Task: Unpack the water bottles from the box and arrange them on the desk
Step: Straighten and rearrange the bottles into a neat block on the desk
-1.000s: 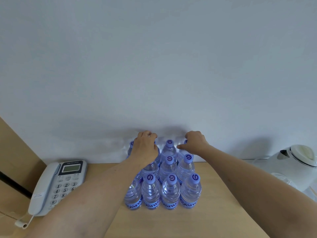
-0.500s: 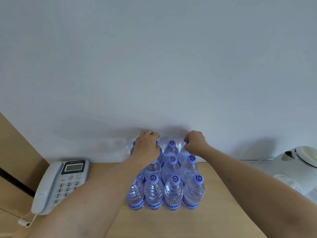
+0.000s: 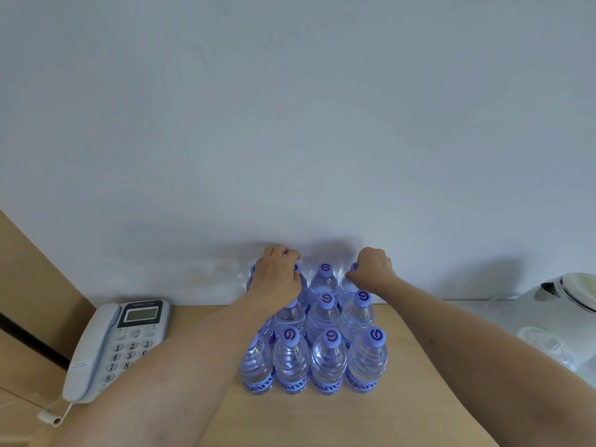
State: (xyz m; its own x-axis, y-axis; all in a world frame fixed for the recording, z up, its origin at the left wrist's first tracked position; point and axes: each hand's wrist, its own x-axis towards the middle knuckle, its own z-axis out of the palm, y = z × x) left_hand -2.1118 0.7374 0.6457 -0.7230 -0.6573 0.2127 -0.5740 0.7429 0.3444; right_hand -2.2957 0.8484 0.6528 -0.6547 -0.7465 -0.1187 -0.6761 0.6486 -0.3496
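Head view shows a wall (image 3: 290, 108) behind a desk (image 3: 403, 398), with a kettle (image 3: 561, 304) at the right edge and a phone (image 3: 119, 343) at the left. Bottles (image 3: 325, 350) stand upright in tight rows on the desk middle, touching each other. Left hand (image 3: 277, 279) curls its fingers around a back-row bottle top, and right hand (image 3: 374, 267) pinches another back-row cap (image 3: 354, 266).

Head camera looks forward and down over desk (image 3: 419, 398) toward wall (image 3: 290, 124).
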